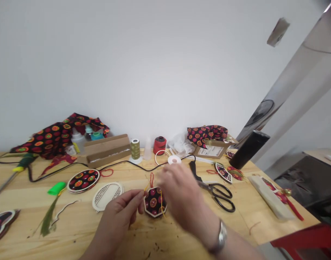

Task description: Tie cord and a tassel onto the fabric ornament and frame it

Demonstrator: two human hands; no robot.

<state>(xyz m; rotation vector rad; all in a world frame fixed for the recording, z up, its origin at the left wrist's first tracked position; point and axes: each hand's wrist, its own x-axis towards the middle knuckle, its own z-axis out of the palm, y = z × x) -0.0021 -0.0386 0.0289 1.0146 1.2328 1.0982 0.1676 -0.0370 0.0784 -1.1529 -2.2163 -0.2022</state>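
A small octagonal ornament (154, 203), dark patterned fabric in a pale wooden frame with a red hanging loop (151, 179), lies on the table between my hands. My left hand (122, 213) is closed in a pinch at its left edge, where a bit of yellow thread shows at the fingertips. Over the ornament's right side runs more yellow thread (161, 202), leading up toward my right hand (181, 196). That hand is raised, blurred and curled closed, and its fingertips are partly hidden. Left of the ornament lies a pale wooden disc (107, 195) with a lattice pattern.
Black-handled scissors (222, 196) lie to the right, near a black cylinder (249, 150). Thread spools (135, 148), a cardboard box (108, 150) and patterned fabric (54, 135) line the wall. At left are a round ornament (83, 180), a green tassel (49, 216) and a screwdriver (16, 173).
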